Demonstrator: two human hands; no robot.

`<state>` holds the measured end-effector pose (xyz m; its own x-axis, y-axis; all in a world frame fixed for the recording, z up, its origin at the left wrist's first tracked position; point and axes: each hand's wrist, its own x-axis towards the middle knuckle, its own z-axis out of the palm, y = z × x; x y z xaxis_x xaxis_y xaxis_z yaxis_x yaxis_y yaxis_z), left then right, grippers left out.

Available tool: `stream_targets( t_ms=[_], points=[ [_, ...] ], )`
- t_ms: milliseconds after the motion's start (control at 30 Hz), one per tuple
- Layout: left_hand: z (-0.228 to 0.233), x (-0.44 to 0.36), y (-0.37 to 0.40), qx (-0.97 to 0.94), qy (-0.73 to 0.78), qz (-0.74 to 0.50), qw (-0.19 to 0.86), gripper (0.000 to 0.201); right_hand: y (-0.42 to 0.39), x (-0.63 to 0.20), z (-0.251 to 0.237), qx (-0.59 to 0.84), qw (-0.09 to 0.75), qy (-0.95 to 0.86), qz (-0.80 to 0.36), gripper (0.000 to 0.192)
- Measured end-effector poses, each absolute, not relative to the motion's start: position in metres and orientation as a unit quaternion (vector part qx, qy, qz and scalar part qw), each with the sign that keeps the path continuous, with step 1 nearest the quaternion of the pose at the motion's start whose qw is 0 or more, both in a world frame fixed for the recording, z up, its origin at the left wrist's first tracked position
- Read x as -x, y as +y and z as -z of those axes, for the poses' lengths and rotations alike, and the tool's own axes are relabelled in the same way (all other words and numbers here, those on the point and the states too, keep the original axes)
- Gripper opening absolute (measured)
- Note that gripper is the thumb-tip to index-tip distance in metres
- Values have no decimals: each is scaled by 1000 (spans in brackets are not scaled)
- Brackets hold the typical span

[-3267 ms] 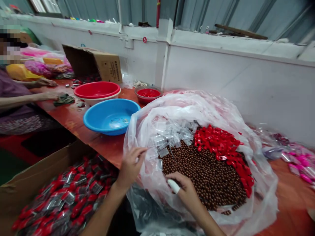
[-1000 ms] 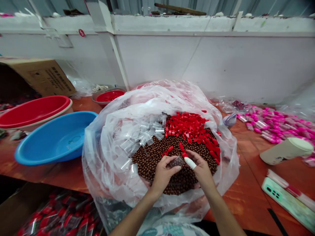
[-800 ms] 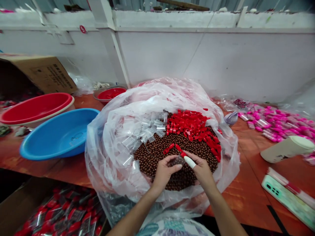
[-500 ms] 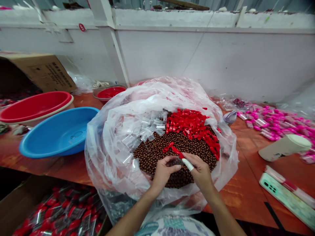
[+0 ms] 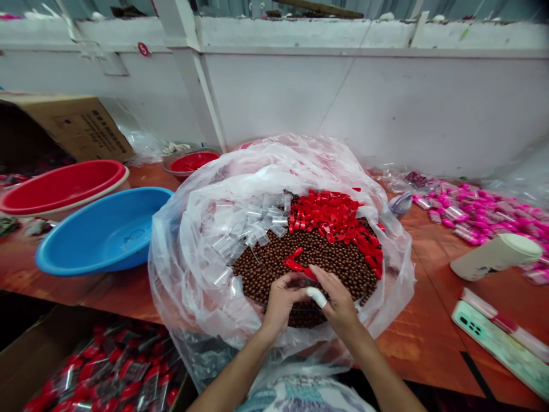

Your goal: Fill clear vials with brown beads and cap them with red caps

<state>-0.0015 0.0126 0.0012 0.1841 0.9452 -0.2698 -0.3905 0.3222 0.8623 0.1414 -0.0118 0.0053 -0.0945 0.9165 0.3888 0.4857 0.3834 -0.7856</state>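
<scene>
My left hand (image 5: 281,297) is closed, thumb against fingers, on a small clear plastic container that shows only in part. Close against it, my right hand (image 5: 338,294) pinches a red plastic cap (image 5: 310,274) with a tapered tip, at the container's top end. White tape (image 5: 316,297) wraps a digit of the right hand. Beneath both hands lies a bed of small brown balls (image 5: 266,266) in a basin lined with a translucent plastic bag (image 5: 184,252). On the balls rest a pile of red caps (image 5: 326,209), a loose red cap (image 5: 294,262) and clear plastic containers (image 5: 253,223).
Left of the bag stand a blue basin (image 5: 94,240) and a red basin (image 5: 64,186). Below them, a box holds red-capped filled containers (image 5: 111,372). To the right lie pink packed pieces (image 5: 484,212), a cream bottle (image 5: 493,257) and a phone (image 5: 497,343).
My right hand has moved left and turned inward, bringing the red cap against the clear container. The left hand stays nearly in place.
</scene>
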Motion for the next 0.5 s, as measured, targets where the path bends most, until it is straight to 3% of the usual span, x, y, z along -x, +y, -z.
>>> stream_targets(
  t_ms=[233,333,500],
  points=[
    [-4,1,12,-420,439,-462,646,33,-11,-131,-3,559,530,-540,-338,27],
    [-6,1,13,-455,439,-471,615,29,-12,-131,-3,556,532,-547,-328,29],
    [-4,2,13,-397,446,-468,651,32,-13,-146,-1,487,489,-673,-265,39]
  ],
)
